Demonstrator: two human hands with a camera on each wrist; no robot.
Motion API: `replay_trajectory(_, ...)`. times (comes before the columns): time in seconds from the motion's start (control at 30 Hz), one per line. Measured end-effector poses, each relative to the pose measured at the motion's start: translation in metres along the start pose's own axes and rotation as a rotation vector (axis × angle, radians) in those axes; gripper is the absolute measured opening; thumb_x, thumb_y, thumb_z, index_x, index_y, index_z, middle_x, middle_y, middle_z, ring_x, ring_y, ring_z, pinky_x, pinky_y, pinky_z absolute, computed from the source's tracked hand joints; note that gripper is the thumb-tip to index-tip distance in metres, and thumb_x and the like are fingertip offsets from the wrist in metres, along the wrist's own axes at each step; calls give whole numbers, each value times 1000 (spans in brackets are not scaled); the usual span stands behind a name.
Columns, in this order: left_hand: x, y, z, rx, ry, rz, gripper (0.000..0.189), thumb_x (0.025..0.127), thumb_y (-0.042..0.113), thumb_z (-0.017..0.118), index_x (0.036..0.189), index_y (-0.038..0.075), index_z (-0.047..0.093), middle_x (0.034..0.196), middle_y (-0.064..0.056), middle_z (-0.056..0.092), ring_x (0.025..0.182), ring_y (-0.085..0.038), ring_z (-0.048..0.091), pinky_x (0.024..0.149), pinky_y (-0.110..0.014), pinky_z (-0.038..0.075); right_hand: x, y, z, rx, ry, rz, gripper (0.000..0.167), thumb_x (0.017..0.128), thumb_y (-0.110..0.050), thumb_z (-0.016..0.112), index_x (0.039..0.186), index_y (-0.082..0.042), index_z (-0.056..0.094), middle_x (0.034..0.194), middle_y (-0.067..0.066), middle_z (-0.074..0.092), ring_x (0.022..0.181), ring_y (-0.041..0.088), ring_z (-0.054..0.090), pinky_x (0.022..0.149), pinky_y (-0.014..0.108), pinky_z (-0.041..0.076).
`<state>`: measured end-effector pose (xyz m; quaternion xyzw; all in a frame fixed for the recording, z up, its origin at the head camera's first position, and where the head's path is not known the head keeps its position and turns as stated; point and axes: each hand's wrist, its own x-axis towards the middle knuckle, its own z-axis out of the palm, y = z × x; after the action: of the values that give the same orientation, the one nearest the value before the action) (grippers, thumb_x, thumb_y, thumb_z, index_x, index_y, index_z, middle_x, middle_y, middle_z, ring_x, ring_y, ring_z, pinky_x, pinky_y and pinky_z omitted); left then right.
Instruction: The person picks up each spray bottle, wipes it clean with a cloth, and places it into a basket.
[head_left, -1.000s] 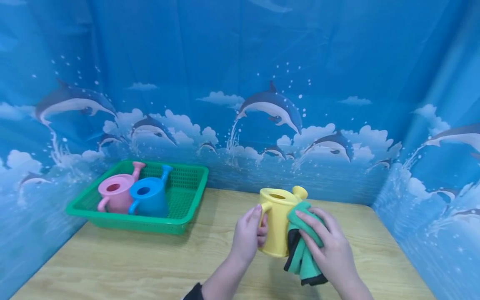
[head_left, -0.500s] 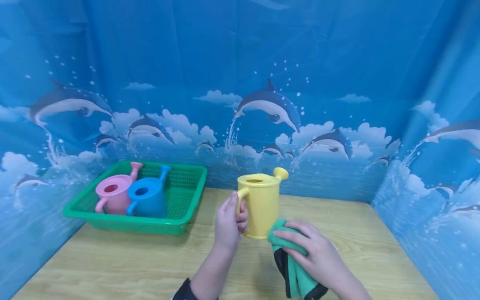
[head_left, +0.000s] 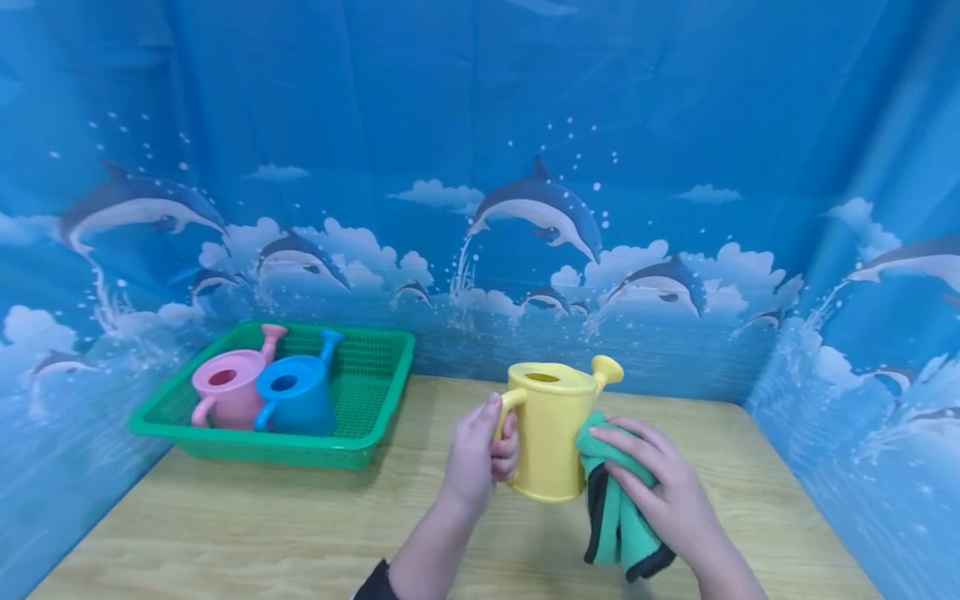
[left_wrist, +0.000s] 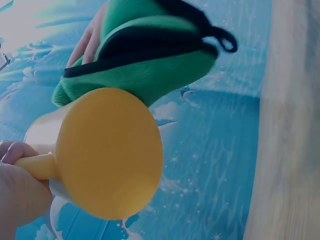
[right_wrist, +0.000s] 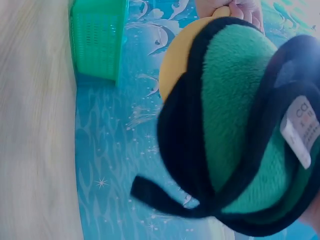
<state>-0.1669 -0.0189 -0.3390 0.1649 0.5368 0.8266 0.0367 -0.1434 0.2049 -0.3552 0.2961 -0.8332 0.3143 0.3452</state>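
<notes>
My left hand (head_left: pixel 474 458) grips the handle of a yellow watering can (head_left: pixel 551 433), which it holds upright above the table with the spout to the right. In the left wrist view the can's flat round base (left_wrist: pixel 110 155) faces the camera. My right hand (head_left: pixel 663 479) holds a bunched green cloth (head_left: pixel 622 508) with black edging against the can's right side, below the spout. A hanging loop and a white label (right_wrist: pixel 301 127) show on the cloth in the right wrist view. Part of the right hand's grip is hidden behind the cloth.
A green plastic basket (head_left: pixel 386 417) stands at the left of the wooden table (head_left: pixel 300 533). In it sit a pink watering can (head_left: pixel 232 400) and a blue watering can (head_left: pixel 300 400). A blue curtain (head_left: pixel 420 125) printed with dolphins encloses the table at the back and sides.
The yellow can swung left and up, away from the upper cloth position, then came back right and down. The cloth dropped lower, then rose again to the can's right side.
</notes>
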Motion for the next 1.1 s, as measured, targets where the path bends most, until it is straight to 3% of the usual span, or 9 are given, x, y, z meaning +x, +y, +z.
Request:
replay_trajectory(0.2,-3,-6,7,9,-89,-12,41,104,38,35,73,12,38,52,9,28,41,-2,26,42,-17,22,1,-2,-5,99,178,179,48,82,16,62,124,-7,63,131,-20,53,122,-8,47,98,5,34)
replay_trajectory(0.33,-4,-6,8,3,-80,-13,42,104,40,34,72,13,37,52,10,28,42,-2,26,42,-16,22,2,-1,-4,121,198,159,49,80,18,61,122,-6,64,131,-20,54,122,-6,48,99,6,35)
replay_trajectory(0.47,-3,-5,6,-34,-39,-9,42,105,39,31,71,15,36,51,10,27,41,-2,25,42,-17,21,2,-1,-3,104,128,100,52,78,18,64,122,-8,64,130,-17,54,122,-6,48,99,6,35)
replay_trajectory(0.7,-1,-1,-1,-113,37,26,42,105,37,30,69,16,36,49,12,28,40,1,25,41,-16,20,-1,1,-1,61,-47,70,54,79,10,69,125,-17,63,125,3,61,119,-6,49,96,5,36)
replay_trajectory(1.1,4,0,-9,-195,72,45,43,105,38,30,67,18,36,48,13,27,39,2,26,40,-16,19,-2,7,-12,52,-259,-31,51,79,1,74,123,-24,65,119,-2,63,110,4,58,83,29,55)
